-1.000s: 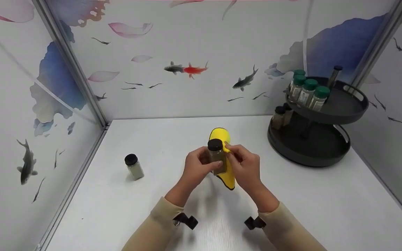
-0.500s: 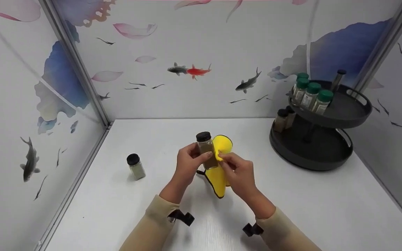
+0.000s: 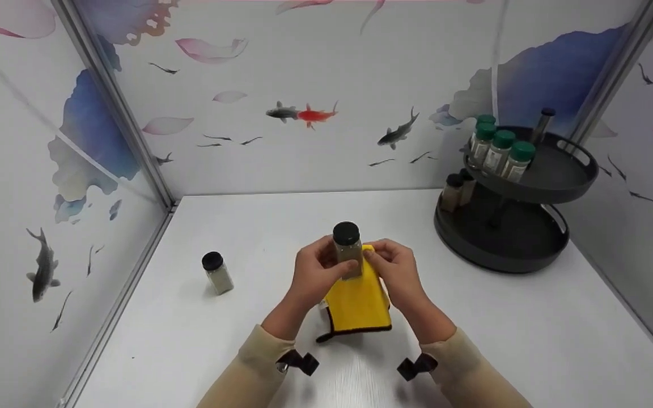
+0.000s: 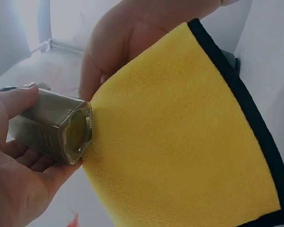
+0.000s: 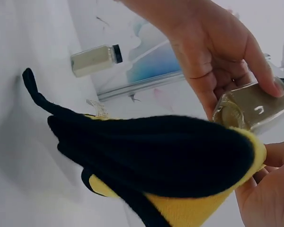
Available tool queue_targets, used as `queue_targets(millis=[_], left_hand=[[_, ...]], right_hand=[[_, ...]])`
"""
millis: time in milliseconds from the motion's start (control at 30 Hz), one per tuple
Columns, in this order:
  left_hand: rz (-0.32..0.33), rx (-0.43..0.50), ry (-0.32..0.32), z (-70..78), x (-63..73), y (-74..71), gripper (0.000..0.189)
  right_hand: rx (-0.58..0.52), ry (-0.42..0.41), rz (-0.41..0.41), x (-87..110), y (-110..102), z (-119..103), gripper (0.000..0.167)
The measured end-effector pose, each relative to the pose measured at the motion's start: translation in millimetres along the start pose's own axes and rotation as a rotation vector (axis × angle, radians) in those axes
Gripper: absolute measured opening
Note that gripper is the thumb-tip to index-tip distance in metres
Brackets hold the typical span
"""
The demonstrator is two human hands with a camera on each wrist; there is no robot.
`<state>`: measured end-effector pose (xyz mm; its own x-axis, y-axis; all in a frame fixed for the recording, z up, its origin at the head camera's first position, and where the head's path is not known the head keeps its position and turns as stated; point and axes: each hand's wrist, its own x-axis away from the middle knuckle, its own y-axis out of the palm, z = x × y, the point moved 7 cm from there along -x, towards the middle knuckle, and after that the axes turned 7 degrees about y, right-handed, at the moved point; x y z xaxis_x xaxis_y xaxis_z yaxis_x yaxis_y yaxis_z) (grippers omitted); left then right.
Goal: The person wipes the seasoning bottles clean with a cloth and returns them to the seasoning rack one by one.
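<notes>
My left hand [image 3: 316, 273] grips a square glass spice jar [image 3: 348, 250] with a black lid, held upright above the table, its thumb across the front face. My right hand [image 3: 397, 269] pinches the top of a yellow cloth [image 3: 359, 306] with dark edging, right beside the jar. The cloth hangs down below both hands. In the left wrist view the jar's glass base [image 4: 78, 135] meets the cloth's fold. From the right wrist the cloth's dark underside [image 5: 156, 151] shows, with a hanging loop [image 5: 33, 87] at one corner.
A second black-lidded jar [image 3: 218, 273] stands on the white table at the left. At the back right is a black two-tier turntable [image 3: 508, 249]. Several green-capped jars [image 3: 498, 152] and a slim dark-capped bottle [image 3: 542, 126] stand on its upper tier, brown jars [image 3: 452, 192] on the lower.
The bunched yellow cloth has turned and spread into a hanging panel below the hands. The jar moved left, then back right, still in the left hand; the right hand keeps hold of the cloth.
</notes>
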<state>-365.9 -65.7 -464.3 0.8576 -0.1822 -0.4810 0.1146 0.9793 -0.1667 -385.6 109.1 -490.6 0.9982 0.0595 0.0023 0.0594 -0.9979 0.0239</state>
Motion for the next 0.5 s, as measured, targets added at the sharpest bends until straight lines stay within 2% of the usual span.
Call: queue_targets(millis=[67,200,300,433,500], left_hand=[[0.004,-0.011,0.005,-0.7,1.4,2.1,0.040],[0.005,-0.021,0.013,-3.2,1.3,5.4,0.039],[-0.024,-0.041,0.013,-5.0,1.6,9.7,0.039],[-0.065,-0.047,-0.004,-8.8,3.0,17.4,0.040],[-0.065,-0.034,-0.029,-11.9,4.0,20.5,0.040]], right_hand=[[-0.009,0.013,0.001,1.0,-1,0,0.013],[0.041,0.000,0.021,4.4,-4,-4,0.014],[0.055,-0.017,0.043,6.6,-8,-10,0.015],[0.031,-0.083,0.074,11.2,-13,-23,0.014],[0.026,-0.135,0.091,14.7,-14,-29,0.014]])
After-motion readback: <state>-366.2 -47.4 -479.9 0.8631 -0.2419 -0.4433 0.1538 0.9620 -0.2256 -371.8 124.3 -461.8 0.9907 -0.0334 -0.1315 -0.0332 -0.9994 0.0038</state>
